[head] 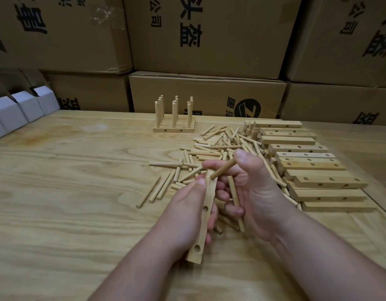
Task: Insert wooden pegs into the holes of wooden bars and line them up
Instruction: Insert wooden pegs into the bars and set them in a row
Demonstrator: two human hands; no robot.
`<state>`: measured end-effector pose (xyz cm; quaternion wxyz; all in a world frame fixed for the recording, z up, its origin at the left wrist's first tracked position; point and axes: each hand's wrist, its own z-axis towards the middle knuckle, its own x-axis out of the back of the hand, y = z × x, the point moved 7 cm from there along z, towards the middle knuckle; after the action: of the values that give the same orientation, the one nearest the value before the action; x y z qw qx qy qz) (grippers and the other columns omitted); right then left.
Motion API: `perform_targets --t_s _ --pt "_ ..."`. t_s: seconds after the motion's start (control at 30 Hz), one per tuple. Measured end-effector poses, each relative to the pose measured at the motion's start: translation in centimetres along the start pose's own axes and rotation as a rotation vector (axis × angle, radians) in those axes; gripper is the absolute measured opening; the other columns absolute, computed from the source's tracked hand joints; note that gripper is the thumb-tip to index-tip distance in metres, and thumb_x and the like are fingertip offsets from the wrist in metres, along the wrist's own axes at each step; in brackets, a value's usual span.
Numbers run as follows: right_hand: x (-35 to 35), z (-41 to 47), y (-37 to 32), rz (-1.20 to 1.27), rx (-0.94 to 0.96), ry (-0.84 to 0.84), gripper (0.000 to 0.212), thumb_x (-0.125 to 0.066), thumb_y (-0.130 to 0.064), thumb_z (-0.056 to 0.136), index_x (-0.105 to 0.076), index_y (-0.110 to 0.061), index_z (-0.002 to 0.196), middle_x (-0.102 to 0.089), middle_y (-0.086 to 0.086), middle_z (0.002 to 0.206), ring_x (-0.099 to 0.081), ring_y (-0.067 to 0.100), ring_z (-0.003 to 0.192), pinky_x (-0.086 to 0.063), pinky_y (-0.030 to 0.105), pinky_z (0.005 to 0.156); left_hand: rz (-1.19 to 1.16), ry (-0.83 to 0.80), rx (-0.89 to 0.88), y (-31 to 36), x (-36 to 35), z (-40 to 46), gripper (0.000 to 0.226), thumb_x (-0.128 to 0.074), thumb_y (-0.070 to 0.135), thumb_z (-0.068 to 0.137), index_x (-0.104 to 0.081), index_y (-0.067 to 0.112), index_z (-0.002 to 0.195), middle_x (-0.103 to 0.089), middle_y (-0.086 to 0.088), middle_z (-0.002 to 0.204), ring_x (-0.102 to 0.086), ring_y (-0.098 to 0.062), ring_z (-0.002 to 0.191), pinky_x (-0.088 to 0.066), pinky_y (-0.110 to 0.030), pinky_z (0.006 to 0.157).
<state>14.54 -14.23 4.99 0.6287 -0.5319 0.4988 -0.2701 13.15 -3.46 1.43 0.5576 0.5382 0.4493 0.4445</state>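
**Peg poised at the far hole of a hand-held bar**

Nearest the camera, the left hand (pixel 187 205) wraps its fingers around a pale, flat wooden bar with drilled holes (pixel 204 216), the thumb lying along its upper face; two open holes show below the thumb. Just beyond the thumb tip, the right hand (pixel 250 192) pinches a short, round, light-wood peg (pixel 223 168) between thumb and forefinger, its near end touching or almost touching the bar's far end. A second similar spare peg (pixel 236 206) is tucked under the lower fingers of that hand.

Bar and pegs look stiff, dry and light, smooth enough to roll or slip. Judged from this, the peg is best held near its middle, so the tip can be steered and pushed straight; a tilted push could jam it. The bar wants gripping by its edges, holes kept uncovered.

Beyond the fingertips lies a loose heap of pegs (pixel 220 146); right of the right hand, stacked empty bars (pixel 307 164); far beyond, finished bars with upright pegs (pixel 174 118), lined up on the wooden table (pixel 68 192).
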Motion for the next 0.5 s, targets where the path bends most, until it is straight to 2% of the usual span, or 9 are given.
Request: perform_targets --t_s 0.2,0.4,0.5 --pt "-0.16 -0.03 -0.56 -0.063 0.042 -0.003 0.071 -0.072 -0.063 0.061 -0.075 -0.01 0.108 -0.051 -0.003 0.074 -0.039 0.007 0.061 -0.024 0.018 0.04 0.036 -0.011 -0.037 0.3 -0.27 -0.21 0.039 -0.026 0.047 0.109 -0.064 0.039 0.1 -0.058 -0.006 0.055 -0.053 -0.023 0.041 -0.046 -0.028 0.044" --pt "0.05 -0.22 -0.5 -0.058 0.057 0.007 0.077 -0.069 -0.067 0.062 -0.074 -0.009 0.112 -0.052 0.0 0.077 -0.042 0.006 0.061 -0.03 0.016 0.039 0.018 -0.013 -0.041 0.31 -0.23 -0.29 0.041 -0.027 0.045 0.108 -0.065 0.029 0.102 -0.057 -0.007 0.055 -0.05 -0.021 0.04 -0.044 -0.027 0.042" --pt "-0.18 -0.11 -0.4 -0.047 0.056 -0.015 0.083 -0.076 -0.074 0.059 -0.074 -0.012 0.115 -0.052 0.001 0.079 -0.042 0.006 0.062 -0.031 0.017 0.04 -0.028 -0.012 -0.025 0.28 -0.24 -0.23 0.042 -0.028 0.044 0.108 -0.066 0.026 0.101 -0.056 -0.009 0.055 -0.049 -0.021 0.038 -0.042 -0.024 0.04"
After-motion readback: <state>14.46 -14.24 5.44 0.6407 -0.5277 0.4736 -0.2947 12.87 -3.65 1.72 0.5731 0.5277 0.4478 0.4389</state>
